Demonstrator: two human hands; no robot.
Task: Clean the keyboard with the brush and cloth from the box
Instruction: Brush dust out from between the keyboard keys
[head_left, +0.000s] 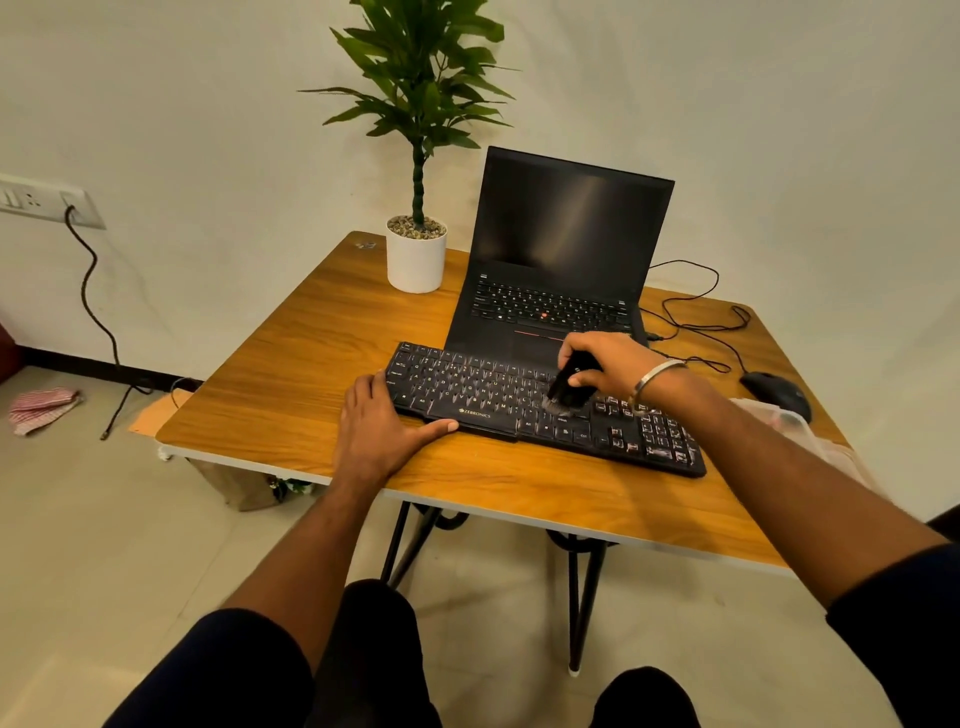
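Head view: black keyboard (540, 405) lies across the table (291, 384) toward its near edge, just in front of an open laptop (561, 260). Right hand (608, 364) grips a black brush (569, 389) — bristles down on the keys right of centre. Left hand (382, 426) rests flat, fingers straight, at the keyboard's left end — thumb along its front edge.

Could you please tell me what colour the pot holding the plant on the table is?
The pot is plain white, seen in the head view.
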